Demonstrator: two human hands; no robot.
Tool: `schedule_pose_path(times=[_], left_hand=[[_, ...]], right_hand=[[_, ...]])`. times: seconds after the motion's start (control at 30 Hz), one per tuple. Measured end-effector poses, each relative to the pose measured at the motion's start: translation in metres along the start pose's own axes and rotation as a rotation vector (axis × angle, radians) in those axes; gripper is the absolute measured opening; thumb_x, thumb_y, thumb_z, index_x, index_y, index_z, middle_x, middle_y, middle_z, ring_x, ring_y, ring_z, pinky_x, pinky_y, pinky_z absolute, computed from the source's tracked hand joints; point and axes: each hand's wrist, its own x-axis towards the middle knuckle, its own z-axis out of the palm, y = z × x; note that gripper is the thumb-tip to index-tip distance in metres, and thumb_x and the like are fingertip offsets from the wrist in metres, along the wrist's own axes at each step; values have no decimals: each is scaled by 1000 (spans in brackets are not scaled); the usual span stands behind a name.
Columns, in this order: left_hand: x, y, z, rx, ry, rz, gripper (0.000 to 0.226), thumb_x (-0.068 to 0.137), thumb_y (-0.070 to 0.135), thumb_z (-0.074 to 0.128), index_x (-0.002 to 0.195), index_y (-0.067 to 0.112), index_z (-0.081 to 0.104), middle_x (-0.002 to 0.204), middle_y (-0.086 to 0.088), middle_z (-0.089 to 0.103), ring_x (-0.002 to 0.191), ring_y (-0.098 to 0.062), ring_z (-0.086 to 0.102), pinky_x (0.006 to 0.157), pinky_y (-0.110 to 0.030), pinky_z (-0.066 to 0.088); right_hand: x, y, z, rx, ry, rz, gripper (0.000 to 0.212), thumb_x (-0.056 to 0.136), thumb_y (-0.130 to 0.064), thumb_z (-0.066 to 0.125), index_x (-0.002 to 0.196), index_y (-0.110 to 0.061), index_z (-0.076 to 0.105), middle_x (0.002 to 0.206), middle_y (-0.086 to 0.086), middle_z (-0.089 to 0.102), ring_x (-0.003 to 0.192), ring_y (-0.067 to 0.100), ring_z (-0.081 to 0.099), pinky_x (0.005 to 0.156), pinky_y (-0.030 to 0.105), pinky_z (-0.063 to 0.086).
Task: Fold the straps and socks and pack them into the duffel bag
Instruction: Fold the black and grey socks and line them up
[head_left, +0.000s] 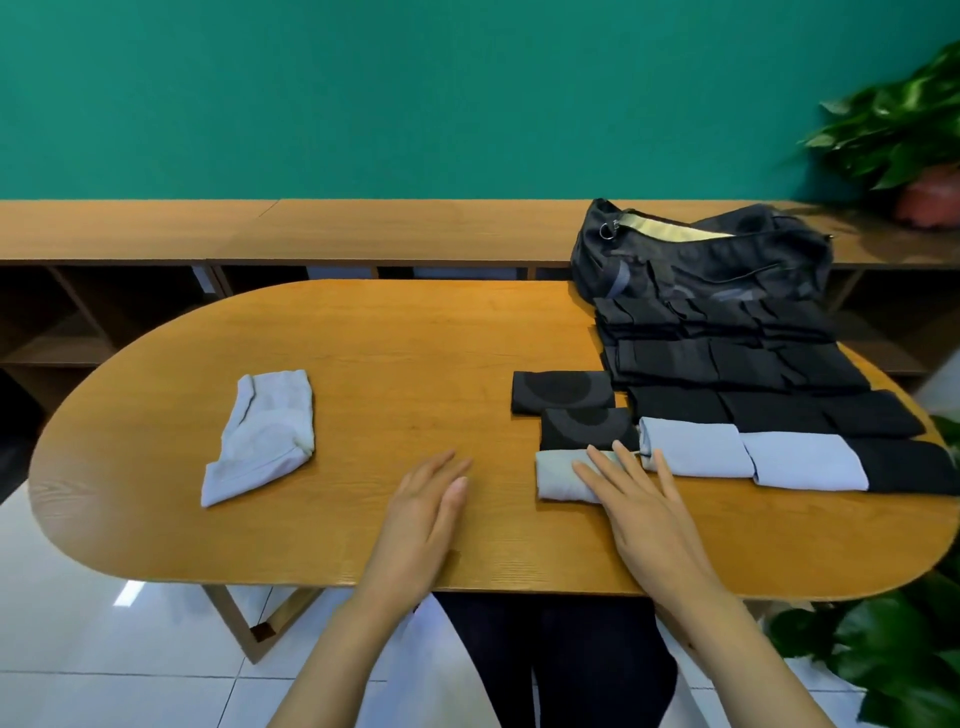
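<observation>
A loose pale-blue sock lies unfolded on the left of the oval wooden table. My right hand rests flat, fingers straight, on a folded pale-blue sock. My left hand hovers flat over bare wood beside it and holds nothing. Two folded black socks lie just beyond. To the right sit rows of folded black pieces and two more folded pale-blue socks. The dark duffel bag stands unzipped at the far right.
A long wooden shelf bench runs behind the table under a green wall. Potted plants stand at the far right and near the table's right front corner. White tiled floor lies below.
</observation>
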Motion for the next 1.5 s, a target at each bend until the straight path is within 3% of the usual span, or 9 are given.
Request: schedule_pose_path(times=[0.17, 0.3, 0.5, 0.63, 0.77, 0.93, 1.13, 1.3, 1.5], left_hand=[[6, -43, -38, 374, 236, -61, 65, 97, 58, 20, 134, 19, 57, 148, -8, 43, 139, -28, 32, 117, -52, 18], [7, -72, -61, 552, 234, -272, 56, 98, 51, 31, 143, 20, 46, 158, -14, 23, 147, -36, 7, 115, -57, -3], [1, -83, -61, 689, 94, -306, 65, 96, 64, 21, 137, 25, 52, 152, -8, 37, 142, -33, 26, 112, -62, 1], [-4, -60, -37, 655, 38, -144, 79, 91, 70, 4, 130, 28, 58, 146, -5, 48, 132, -33, 42, 108, -62, 19], [-5, -32, -17, 596, -58, -55, 81, 83, 71, -4, 144, 37, 38, 157, 8, 28, 143, -20, 22, 116, -53, 4], [-1, -29, -19, 442, 15, 25, 45, 99, 46, 43, 143, 32, 43, 154, 4, 34, 141, -16, 28, 118, -49, 3], [7, -63, -46, 496, 41, -99, 65, 95, 40, 55, 152, 23, 28, 146, 1, 43, 139, -24, 27, 117, -48, 1], [-1, -72, -48, 374, 105, 113, 47, 75, 17, 80, 117, 31, 63, 93, 19, 49, 100, -10, 50, 109, -34, 16], [-20, -84, -42, 162, 134, 132, 23, 78, 10, 69, 94, 26, 65, 95, 16, 53, 91, -7, 54, 79, -31, 42]], right_hand=[[3, -11, -5, 46, -52, 39, 62, 100, -57, 11, 145, -27, 41, 149, -4, 44, 142, 19, 34, 117, 40, 5], [12, -22, -7, 102, -33, 9, 66, 94, -61, 7, 150, -32, 28, 156, -8, 32, 147, 11, 15, 119, 37, -7], [30, -42, -8, 144, -52, -48, 72, 91, -64, 4, 150, -32, 30, 157, -9, 29, 148, 7, 8, 119, 36, -13], [44, -64, -9, 159, -61, -134, 70, 93, -57, 3, 150, -31, 34, 157, -11, 30, 148, 8, 10, 119, 36, -13], [65, -89, -10, 226, -78, -192, 55, 101, -45, 13, 146, -30, 41, 153, -11, 37, 147, 9, 17, 120, 37, -13], [86, -103, -11, 267, -139, -250, 52, 102, -6, 35, 148, -29, 36, 153, -10, 38, 148, 8, 14, 119, 39, -17], [95, -108, -12, 224, -250, -256, 60, 99, 0, 28, 152, -28, 26, 152, -1, 41, 148, 11, 14, 117, 41, -20], [90, -112, -11, 324, -268, -227, 47, 105, -42, 22, 151, -31, 29, 150, -11, 43, 146, 3, 14, 118, 39, -19], [60, -111, -22, 384, -313, -261, 77, 76, -81, 42, 141, -41, 41, 141, -29, 32, 134, -14, 3, 114, 35, -26]])
